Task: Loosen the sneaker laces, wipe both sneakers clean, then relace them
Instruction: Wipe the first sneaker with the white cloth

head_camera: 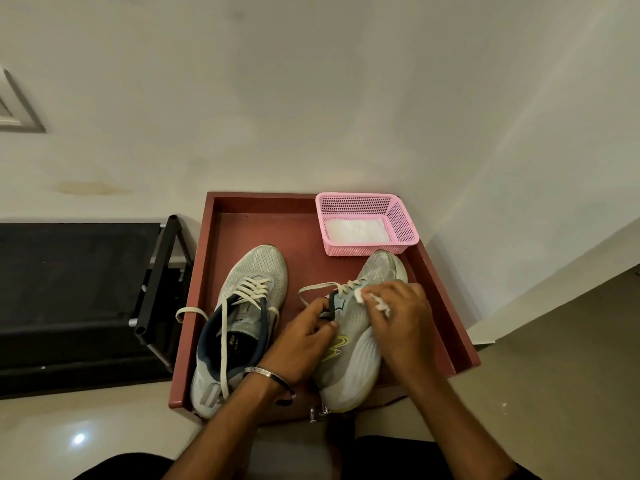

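L hand (304, 336) pinching collar of tilted R sneaker (349, 355); R hand (398, 320) curled round white wipe (375, 301), pressing it on upper nr laces. L of fingers: 2nd sneaker (239, 323), laces slack. Beyond fingertips: pink basket (403, 226) in red tray (207, 271).

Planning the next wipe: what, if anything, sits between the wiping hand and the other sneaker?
The sneaker being wiped and the left hand gripping its collar lie between the right hand with its tissue and the left sneaker.
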Demonstrator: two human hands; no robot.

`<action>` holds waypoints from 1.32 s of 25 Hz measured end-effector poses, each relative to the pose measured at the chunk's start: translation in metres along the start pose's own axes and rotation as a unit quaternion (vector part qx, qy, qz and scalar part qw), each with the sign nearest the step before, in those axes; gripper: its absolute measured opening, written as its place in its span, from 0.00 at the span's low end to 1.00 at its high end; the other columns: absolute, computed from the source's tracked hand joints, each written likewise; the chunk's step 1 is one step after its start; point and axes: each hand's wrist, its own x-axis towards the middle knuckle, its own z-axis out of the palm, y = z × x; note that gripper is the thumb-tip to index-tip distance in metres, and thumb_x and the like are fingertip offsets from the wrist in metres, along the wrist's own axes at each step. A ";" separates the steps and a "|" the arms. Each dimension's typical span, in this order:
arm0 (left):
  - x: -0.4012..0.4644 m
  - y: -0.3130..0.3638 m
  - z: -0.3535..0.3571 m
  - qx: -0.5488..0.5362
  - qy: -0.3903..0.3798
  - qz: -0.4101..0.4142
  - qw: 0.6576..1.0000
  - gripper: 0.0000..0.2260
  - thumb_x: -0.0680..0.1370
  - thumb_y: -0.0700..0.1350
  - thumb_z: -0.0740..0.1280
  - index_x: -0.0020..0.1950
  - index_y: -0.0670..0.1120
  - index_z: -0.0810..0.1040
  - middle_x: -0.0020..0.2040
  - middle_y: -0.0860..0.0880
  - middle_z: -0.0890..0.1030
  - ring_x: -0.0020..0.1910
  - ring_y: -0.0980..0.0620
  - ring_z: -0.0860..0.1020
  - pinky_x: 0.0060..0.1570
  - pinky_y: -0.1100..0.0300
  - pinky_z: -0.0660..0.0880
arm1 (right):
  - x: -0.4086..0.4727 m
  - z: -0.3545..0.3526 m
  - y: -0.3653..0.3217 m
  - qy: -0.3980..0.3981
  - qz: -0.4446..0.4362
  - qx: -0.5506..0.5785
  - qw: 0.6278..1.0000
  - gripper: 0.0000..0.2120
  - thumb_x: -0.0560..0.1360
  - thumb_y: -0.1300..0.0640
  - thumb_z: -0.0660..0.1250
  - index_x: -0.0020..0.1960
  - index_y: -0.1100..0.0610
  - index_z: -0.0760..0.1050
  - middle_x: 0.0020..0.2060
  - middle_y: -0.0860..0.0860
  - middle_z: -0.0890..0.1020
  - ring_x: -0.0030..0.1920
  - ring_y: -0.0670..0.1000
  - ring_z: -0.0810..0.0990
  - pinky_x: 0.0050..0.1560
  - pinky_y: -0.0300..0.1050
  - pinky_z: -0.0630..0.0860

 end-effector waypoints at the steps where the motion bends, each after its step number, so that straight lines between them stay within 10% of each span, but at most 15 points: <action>1: 0.000 -0.001 0.001 0.006 -0.006 0.005 1.000 0.12 0.74 0.51 0.63 0.55 0.58 0.78 0.51 0.44 0.84 0.50 0.42 0.82 0.58 0.38 0.76 | 0.000 0.000 -0.001 0.006 0.029 0.010 1.000 0.06 0.76 0.55 0.69 0.52 0.52 0.83 0.48 0.46 0.82 0.50 0.49 0.74 0.45 0.48 0.77; 12: 0.002 0.000 -0.002 0.012 0.005 0.012 1.000 0.07 0.80 0.41 0.63 0.51 0.51 0.78 0.43 0.51 0.82 0.43 0.56 0.78 0.49 0.51 0.77 | -0.012 0.006 -0.014 -0.041 -0.139 0.033 0.989 0.09 0.77 0.51 0.65 0.52 0.49 0.83 0.49 0.45 0.83 0.51 0.48 0.76 0.48 0.45 0.73; 16: 0.001 0.000 0.000 0.035 -0.014 0.005 0.999 0.11 0.75 0.48 0.62 0.55 0.58 0.78 0.45 0.52 0.84 0.44 0.52 0.80 0.53 0.45 0.78 | 0.006 -0.001 -0.002 0.001 0.010 -0.016 1.000 0.06 0.77 0.54 0.68 0.51 0.51 0.83 0.49 0.46 0.83 0.52 0.49 0.76 0.48 0.46 0.72; 22: 0.002 -0.002 -0.003 0.024 0.005 -0.002 1.000 0.13 0.73 0.49 0.62 0.55 0.59 0.78 0.49 0.42 0.84 0.46 0.49 0.80 0.56 0.39 0.76 | 0.000 -0.008 0.004 -0.014 -0.049 -0.052 0.997 0.07 0.76 0.53 0.68 0.50 0.51 0.84 0.48 0.46 0.83 0.50 0.50 0.75 0.45 0.46 0.71; 33: 0.005 0.011 -0.004 0.017 -0.030 -0.040 0.999 0.10 0.78 0.57 0.64 0.49 0.54 0.82 0.44 0.55 0.85 0.47 0.48 0.81 0.52 0.53 0.77 | -0.008 -0.013 0.012 0.016 0.116 0.057 0.992 0.07 0.74 0.53 0.73 0.51 0.51 0.84 0.45 0.40 0.80 0.51 0.45 0.75 0.43 0.35 0.71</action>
